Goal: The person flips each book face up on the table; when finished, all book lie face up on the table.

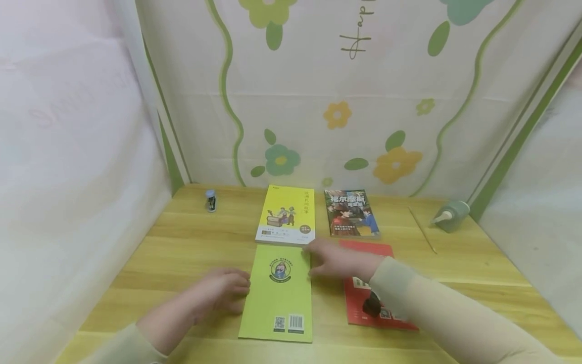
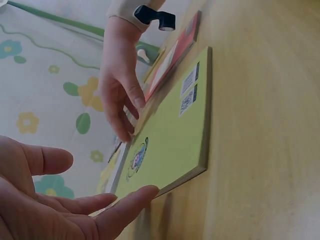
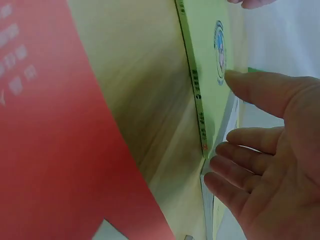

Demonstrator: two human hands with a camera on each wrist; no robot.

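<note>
A lime-green book (image 1: 277, 298) lies flat on the wooden table, back cover up, with a round cartoon badge and barcodes. At its left edge is my left hand (image 1: 225, 289), fingers loosely extended; in the left wrist view the fingertips (image 2: 148, 192) are right by the cover's edge. Over the book's upper right corner hovers my right hand (image 1: 338, 259), thumb and fingers spread in the right wrist view, gripping nothing. A yellow book (image 1: 291, 215) with a white lower band lies directly behind the green one. Partly hidden under my right forearm is a red book (image 1: 356, 308).
To the right of the yellow book lies a dark illustrated comic book (image 1: 350, 215). A small lidded jar (image 1: 211, 201) stands at the back left. Farther right are a thin stick (image 1: 423, 231) and a grey-green squeeze bottle (image 1: 452, 216) on its side. Floral cloth (image 1: 309, 136) surrounds the table.
</note>
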